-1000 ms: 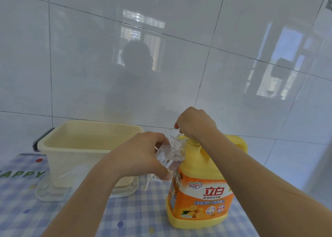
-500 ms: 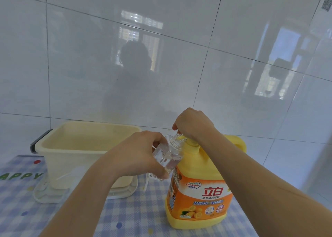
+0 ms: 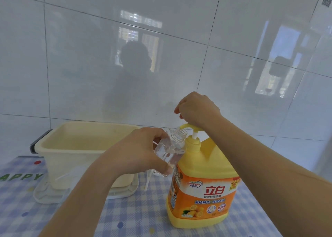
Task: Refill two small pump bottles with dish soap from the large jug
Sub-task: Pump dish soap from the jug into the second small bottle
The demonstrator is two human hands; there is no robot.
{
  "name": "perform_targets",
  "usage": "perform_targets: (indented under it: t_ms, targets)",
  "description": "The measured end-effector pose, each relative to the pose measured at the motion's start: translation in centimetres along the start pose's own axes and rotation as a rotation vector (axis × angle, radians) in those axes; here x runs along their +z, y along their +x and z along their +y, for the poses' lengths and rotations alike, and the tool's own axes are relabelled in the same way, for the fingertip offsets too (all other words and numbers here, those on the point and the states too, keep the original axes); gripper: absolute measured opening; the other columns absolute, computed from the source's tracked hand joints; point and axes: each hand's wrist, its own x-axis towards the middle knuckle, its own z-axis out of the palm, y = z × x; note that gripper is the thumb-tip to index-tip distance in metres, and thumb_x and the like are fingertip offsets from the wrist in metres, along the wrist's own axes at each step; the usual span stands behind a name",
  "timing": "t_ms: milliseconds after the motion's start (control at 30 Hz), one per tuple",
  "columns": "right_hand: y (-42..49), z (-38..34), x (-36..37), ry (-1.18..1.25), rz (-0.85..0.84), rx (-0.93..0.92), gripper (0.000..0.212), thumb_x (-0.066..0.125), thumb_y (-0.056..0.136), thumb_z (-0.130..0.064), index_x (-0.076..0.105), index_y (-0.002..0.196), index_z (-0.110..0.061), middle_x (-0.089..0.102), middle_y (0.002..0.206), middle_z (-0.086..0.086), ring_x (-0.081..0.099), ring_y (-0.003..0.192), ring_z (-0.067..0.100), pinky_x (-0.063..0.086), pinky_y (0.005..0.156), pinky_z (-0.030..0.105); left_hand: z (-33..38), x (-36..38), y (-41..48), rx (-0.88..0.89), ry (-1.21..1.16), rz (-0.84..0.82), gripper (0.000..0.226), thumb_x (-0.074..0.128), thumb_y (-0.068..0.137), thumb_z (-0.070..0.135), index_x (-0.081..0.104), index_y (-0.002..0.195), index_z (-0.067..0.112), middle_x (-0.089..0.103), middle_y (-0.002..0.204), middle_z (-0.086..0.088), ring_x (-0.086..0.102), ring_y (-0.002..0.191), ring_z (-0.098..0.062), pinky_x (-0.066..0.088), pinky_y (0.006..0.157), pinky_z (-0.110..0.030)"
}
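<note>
Head view, setting: checked tabletop (image 3: 140,217) against a white tiled wall (image 3: 89,65).
Jug: large yellow dish soap jug (image 3: 203,186) stands upright on the tabletop, right of centre, near side. Pump stem raised; nozzle (image 3: 185,126) points left.
Left hand: left hand (image 3: 143,152) wrapped around a clear small bottle (image 3: 172,146), fingers closed on its body, thumb low at the near side.
Bottle position: held off the tabletop, just left of the jug's neck, touching or nearly touching the jug's shoulder. Cap off; open threaded mouth directly under the nozzle tip.
Bottle axis: long axis tilted, mouth leaning up and right toward the nozzle.
Bottle contents: looks mostly empty; level cannot be read through the glare.
Right hand: right hand (image 3: 197,109) over the pump head, fingers curled downward and pressed together; palm or wrist appears to rest on the pump top. Exact contact is hidden.
Key relation: nozzle tip sits at the bottle mouth; the right hand is the one at the pump, directly above the stem. A downward press should deliver into the mouth if alignment holds.
Risk (judgement): narrow mouth, so a small drift of the left hand would send soap down the outside.
Other items: cream plastic tub (image 3: 75,146) on a pale lid (image 3: 124,191), far left. A white dip tube (image 3: 147,181) shows below the bottle, probably a removed pump; second bottle not identified.
</note>
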Motion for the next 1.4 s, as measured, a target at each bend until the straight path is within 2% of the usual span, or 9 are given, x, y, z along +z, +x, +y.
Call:
perform_targets:
  t_ms: [67, 200, 467, 667, 800, 933, 1100, 1300, 1400]
  targets:
    - [-0.1, -0.2, -0.5, 0.022, -0.022, 0.012, 0.043, 0.037, 0.072, -0.008, 0.071, 0.097, -0.014, 0.072, 0.094, 0.002, 0.067, 0.089, 0.022, 0.056, 0.082, 0.042, 0.0, 0.0, 0.0, -0.012, -0.019, 0.003, 0.058, 0.09, 0.056, 0.032, 0.064, 0.108, 0.033, 0.066, 0.103, 0.015, 0.066, 0.09, -0.008, 0.061, 0.078, -0.035]
    - [0.1, -0.4, -1.7, 0.043, -0.021, 0.016, 0.068, 0.026, 0.044, -0.01, 0.07, 0.096, -0.013, 0.071, 0.095, 0.003, 0.066, 0.091, 0.022, 0.055, 0.084, 0.044, 0.2, -0.2, -0.2, 0.005, -0.046, 0.028, 0.053, 0.09, 0.057, 0.035, 0.064, 0.102, 0.037, 0.065, 0.102, 0.018, 0.066, 0.09, -0.005, 0.062, 0.071, -0.036]
    - [-0.2, -0.2, -1.5, 0.017, -0.018, 0.029, 0.047, 0.034, 0.065, -0.01, 0.07, 0.096, -0.015, 0.071, 0.094, 0.004, 0.065, 0.089, 0.024, 0.055, 0.082, 0.041, 0.5, -0.5, -0.5, 0.039, 0.0, 0.056, 0.048, 0.089, 0.058, 0.043, 0.056, 0.094, 0.045, 0.061, 0.102, 0.023, 0.061, 0.092, 0.001, 0.059, 0.065, -0.021]
    - [-0.1, 0.5, -0.4, -0.005, 0.005, 0.039, 0.038, 0.038, 0.076, -0.013, 0.07, 0.095, -0.016, 0.07, 0.092, 0.002, 0.065, 0.086, 0.022, 0.055, 0.081, 0.04, 0.5, -0.5, -0.4, 0.052, 0.023, 0.06, 0.046, 0.088, 0.06, 0.042, 0.056, 0.092, 0.044, 0.062, 0.1, 0.023, 0.062, 0.091, 0.001, 0.057, 0.064, -0.02]
    - [-0.2, 0.8, -0.1, -0.052, -0.015, 0.039, 0.036, 0.039, 0.077, -0.013, 0.07, 0.094, -0.017, 0.07, 0.091, 0.001, 0.065, 0.086, 0.022, 0.054, 0.08, 0.038, 0.5, -0.2, -0.3, 0.053, 0.078, 0.039, 0.044, 0.087, 0.059, 0.046, 0.055, 0.089, 0.043, 0.06, 0.096, 0.023, 0.058, 0.087, 0.005, 0.043, 0.065, -0.014]
    - [-0.1, 1.3, 0.9, -0.109, -0.066, 0.027, 0.035, 0.038, 0.078, -0.013, 0.07, 0.094, -0.018, 0.069, 0.089, -0.001, 0.064, 0.084, 0.02, 0.053, 0.075, 0.034, 0.5, -0.2, -0.4, 0.039, 0.123, 0.031, 0.05, 0.087, 0.059, 0.044, 0.061, 0.1, 0.035, 0.063, 0.099, 0.02, 0.061, 0.09, 0.001, 0.052, 0.074, -0.021]
    - [0.0, 1.6, 1.3, -0.101, -0.045, 0.025, 0.032, 0.04, 0.082, -0.015, 0.07, 0.094, -0.018, 0.068, 0.092, -0.001, 0.063, 0.085, 0.02, 0.052, 0.072, 0.034, 0.3, -0.3, -0.4, 0.025, 0.141, -0.001, 0.052, 0.086, 0.06, 0.044, 0.054, 0.1, 0.037, 0.062, 0.106, 0.019, 0.061, 0.097, -0.002, 0.05, 0.078, -0.022]
    - [-0.6, 1.8, 1.9, -0.16, -0.078, -0.006, 0.038, 0.037, 0.082, -0.011, 0.068, 0.102, -0.019, 0.066, 0.099, -0.002, 0.058, 0.088, 0.022, 0.037, 0.057, 0.028, 0.3, -0.1, -0.4, 0.022, 0.156, -0.023, 0.046, 0.087, 0.06, 0.038, 0.051, 0.088, 0.041, 0.058, 0.093, 0.022, 0.061, 0.09, -0.003, 0.054, 0.082, -0.026]
    - [-0.8, 1.7, 1.6, -0.126, -0.061, 0.01, 0.038, 0.037, 0.082, -0.011, 0.068, 0.102, -0.019, 0.066, 0.1, -0.001, 0.058, 0.088, 0.022, 0.038, 0.06, 0.029, 0.3, -0.1, -0.3, 0.019, 0.155, -0.024, 0.049, 0.088, 0.059, 0.038, 0.052, 0.092, 0.04, 0.058, 0.095, 0.022, 0.062, 0.091, -0.003, 0.055, 0.083, -0.027]
